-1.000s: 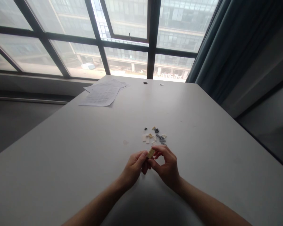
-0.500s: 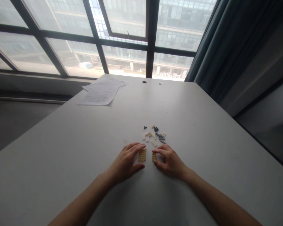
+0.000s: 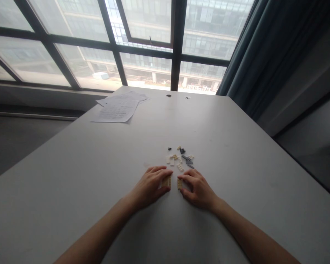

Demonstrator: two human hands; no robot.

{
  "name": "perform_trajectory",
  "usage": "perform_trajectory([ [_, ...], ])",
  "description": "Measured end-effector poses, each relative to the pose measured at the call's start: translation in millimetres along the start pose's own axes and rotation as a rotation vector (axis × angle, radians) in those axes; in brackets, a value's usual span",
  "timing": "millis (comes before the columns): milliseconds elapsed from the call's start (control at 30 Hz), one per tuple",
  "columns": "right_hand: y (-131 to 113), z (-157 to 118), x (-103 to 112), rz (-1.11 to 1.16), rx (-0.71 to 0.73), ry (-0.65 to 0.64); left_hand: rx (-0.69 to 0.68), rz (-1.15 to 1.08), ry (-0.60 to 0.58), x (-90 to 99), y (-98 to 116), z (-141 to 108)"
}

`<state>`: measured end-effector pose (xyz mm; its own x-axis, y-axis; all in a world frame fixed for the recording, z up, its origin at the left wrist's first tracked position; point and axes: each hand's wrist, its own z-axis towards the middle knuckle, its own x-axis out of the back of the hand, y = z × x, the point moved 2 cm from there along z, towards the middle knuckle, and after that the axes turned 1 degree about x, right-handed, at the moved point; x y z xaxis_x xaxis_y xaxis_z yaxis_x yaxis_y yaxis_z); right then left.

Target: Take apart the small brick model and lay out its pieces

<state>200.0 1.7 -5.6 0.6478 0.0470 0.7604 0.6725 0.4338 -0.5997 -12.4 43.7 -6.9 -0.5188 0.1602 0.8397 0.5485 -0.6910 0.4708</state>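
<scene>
here, the left hand (image 3: 150,185) has its grip clamped on a tan plate (image 3: 167,181) at the near part of the table (image 3: 104,157); just right, the right hand (image 3: 199,190) pinches a tan piece (image 3: 179,183), loose bricks (image 3: 189,161) lying farther off.

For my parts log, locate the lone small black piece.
In the head view, the small black piece lies near centre, beyond the white pieces, left of a yellow piece.

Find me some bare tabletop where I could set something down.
The white table is bare between the papers and loose bricks, left of the left hand and right of the right hand. It's crowded among the bricks and narrow between the hands.
</scene>
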Motion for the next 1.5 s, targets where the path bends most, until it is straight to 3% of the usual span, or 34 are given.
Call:
perform_trajectory([
  [367, -1.5, -1.0, 2.6, -0.043, 0.03, 0.014, 0.014, 0.0, 0.018, 5.7, -7.8, -8.3],
  [633, -17.2, 2.3, -0.8, -0.167, 0.356, -0.08, 0.04, 0.003, 0.069, 9.5, -11.5, -13.9],
  [1267, -25.9, 6.2, -7.9, -0.177, 0.351, -0.118, 0.024, -0.003, 0.076, 10.0, -11.4, -12.5],
  [1367, -24.5, 6.1, -7.3, -0.175, 0.345, -0.074, 0.027, 0.013, 0.069, 10.6, -11.1, -12.3],
  [1500, -10.4, 3.3, 4.8, -0.173, 0.236, 0.148, 0.04, 0.021, 0.079, 11.0, -11.6, -12.1],
])
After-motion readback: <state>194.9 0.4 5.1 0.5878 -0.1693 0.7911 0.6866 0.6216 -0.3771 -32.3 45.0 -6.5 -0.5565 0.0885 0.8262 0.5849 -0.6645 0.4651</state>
